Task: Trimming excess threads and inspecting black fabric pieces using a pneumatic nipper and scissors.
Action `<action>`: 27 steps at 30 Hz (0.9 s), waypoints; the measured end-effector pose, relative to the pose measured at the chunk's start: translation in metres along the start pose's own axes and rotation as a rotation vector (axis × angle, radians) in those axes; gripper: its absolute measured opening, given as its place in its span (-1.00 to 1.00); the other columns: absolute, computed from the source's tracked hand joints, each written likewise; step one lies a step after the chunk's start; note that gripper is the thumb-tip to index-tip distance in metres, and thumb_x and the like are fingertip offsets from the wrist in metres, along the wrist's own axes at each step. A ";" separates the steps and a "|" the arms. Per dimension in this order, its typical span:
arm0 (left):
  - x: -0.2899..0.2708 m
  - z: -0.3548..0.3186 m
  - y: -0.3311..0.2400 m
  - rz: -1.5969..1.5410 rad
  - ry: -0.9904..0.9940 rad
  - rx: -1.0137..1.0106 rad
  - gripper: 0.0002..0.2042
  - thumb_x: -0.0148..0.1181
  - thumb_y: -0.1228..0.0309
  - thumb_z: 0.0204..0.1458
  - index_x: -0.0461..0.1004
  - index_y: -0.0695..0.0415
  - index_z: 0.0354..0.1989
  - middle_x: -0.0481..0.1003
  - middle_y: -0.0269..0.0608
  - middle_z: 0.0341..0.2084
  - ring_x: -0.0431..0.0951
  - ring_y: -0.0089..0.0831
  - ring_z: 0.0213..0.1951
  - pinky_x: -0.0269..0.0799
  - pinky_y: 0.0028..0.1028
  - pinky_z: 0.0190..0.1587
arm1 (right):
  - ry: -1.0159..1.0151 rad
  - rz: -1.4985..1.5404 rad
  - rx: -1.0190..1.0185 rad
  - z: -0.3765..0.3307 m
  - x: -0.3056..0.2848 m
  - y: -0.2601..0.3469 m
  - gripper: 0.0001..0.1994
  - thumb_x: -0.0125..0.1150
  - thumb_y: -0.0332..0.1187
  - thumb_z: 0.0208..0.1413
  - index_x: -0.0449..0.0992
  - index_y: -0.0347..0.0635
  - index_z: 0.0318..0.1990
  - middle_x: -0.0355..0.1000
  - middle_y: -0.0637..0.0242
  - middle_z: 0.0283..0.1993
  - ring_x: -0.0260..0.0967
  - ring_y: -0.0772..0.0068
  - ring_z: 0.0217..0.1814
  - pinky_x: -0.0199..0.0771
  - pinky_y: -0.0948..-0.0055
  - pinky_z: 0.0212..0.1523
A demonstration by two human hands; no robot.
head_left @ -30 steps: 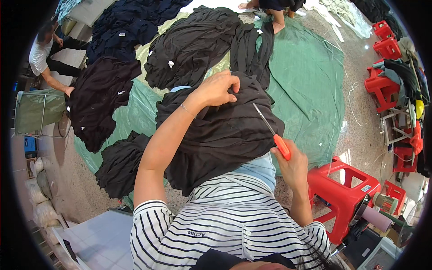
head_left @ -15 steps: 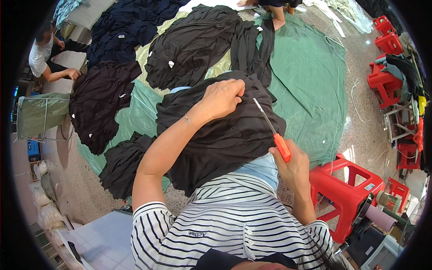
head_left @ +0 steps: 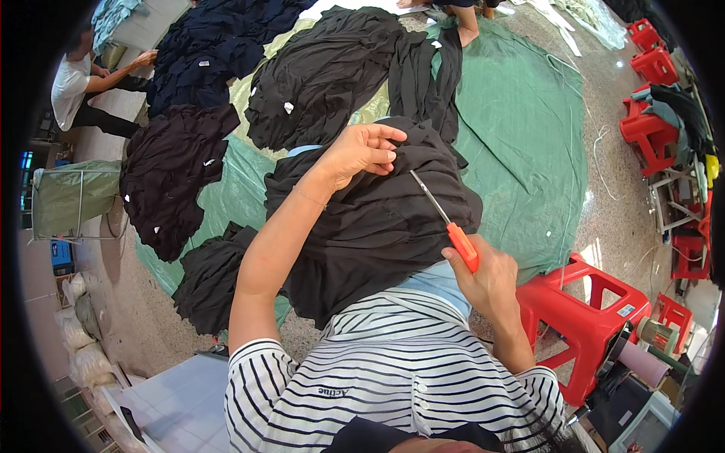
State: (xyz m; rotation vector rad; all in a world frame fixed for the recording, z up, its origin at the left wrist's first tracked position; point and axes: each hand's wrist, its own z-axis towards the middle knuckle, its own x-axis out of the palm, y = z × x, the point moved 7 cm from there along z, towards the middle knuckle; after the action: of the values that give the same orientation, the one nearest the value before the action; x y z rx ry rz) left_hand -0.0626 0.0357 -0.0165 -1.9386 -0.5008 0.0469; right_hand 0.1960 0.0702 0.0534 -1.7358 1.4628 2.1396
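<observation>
Black fabric (head_left: pixel 377 234), gathered in folds, lies across my lap over a light blue cloth (head_left: pixel 438 287). Above its far part hovers my left hand (head_left: pixel 356 157), with the fingers loosely curled and apart; nothing shows in them. My right hand (head_left: pixel 491 281), near the fabric's right edge, is closed round the orange handle of a screwdriver-like tool (head_left: pixel 463 248). Its thin metal shaft points up and left over the fabric, toward the left hand. The shape of its tip is too small to tell.
Dark garment piles (head_left: pixel 321 75) lie ahead and to the left on green sheeting (head_left: pixel 521 151). A red plastic stool (head_left: pixel 585 302) stands close on my right, with more red stools beyond. Another person (head_left: pixel 79 90) sits at the far left; someone's bare leg (head_left: pixel 467 26) shows at the top.
My left hand has loosened from a closed pinch, its fingers now apart, and shifted slightly left. The tool has moved a little left and down. The person at left has raised an arm.
</observation>
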 end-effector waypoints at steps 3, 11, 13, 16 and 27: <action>-0.003 -0.002 0.004 -0.018 -0.052 0.008 -0.64 0.24 0.60 0.01 0.47 0.22 0.03 0.51 -0.37 -0.41 0.54 -0.61 -0.41 0.56 -0.55 -0.25 | -0.037 -0.049 -0.020 0.001 0.001 0.002 -0.69 0.28 -0.07 0.09 0.53 -0.15 -0.29 0.44 0.14 -0.60 0.40 -0.04 -0.59 0.34 0.14 -0.57; 0.001 -0.005 0.003 0.069 -0.129 0.057 -0.69 0.22 0.56 0.02 0.45 0.22 -0.02 0.51 -0.37 -0.48 0.51 -0.63 -0.49 0.48 -0.60 -0.38 | 0.007 -0.058 0.007 -0.001 0.001 0.003 -0.69 0.26 -0.07 0.11 0.51 -0.17 -0.31 0.39 0.09 -0.65 0.39 -0.10 -0.57 0.29 0.11 -0.55; 0.014 -0.003 -0.005 0.283 -0.084 0.042 -0.67 0.18 0.54 0.03 0.39 0.24 0.01 0.50 -0.33 -0.49 0.47 -0.63 -0.60 0.40 -0.59 -0.54 | -0.048 -0.046 0.023 -0.002 -0.004 -0.002 -0.68 0.26 -0.07 0.12 0.51 -0.18 -0.31 0.39 0.07 -0.64 0.39 -0.11 -0.57 0.29 0.11 -0.55; 0.043 0.005 -0.026 0.538 0.029 0.028 -0.64 0.15 0.51 0.06 0.33 0.31 0.04 0.53 -0.21 -0.46 0.45 -0.57 -0.66 0.36 -0.54 -0.64 | -0.097 -0.043 0.066 -0.007 -0.013 -0.013 -0.68 0.25 -0.08 0.13 0.51 -0.19 -0.29 0.40 0.04 -0.61 0.38 -0.14 -0.54 0.28 0.10 -0.53; 0.057 0.044 -0.009 0.225 0.021 0.072 -0.71 0.22 0.65 -0.02 0.46 0.25 -0.07 0.48 -0.44 -0.48 0.46 -0.71 -0.44 0.40 -0.66 -0.38 | -0.120 -0.095 0.111 -0.017 -0.018 -0.037 -0.67 0.27 -0.06 0.10 0.48 -0.18 -0.38 0.40 0.10 -0.68 0.38 -0.08 -0.63 0.30 0.09 -0.59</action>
State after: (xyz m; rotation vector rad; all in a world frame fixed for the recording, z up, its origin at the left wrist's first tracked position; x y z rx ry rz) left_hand -0.0251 0.0981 -0.0155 -1.9154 -0.2618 0.1867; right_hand 0.2353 0.0885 0.0451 -1.5775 1.4099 2.0357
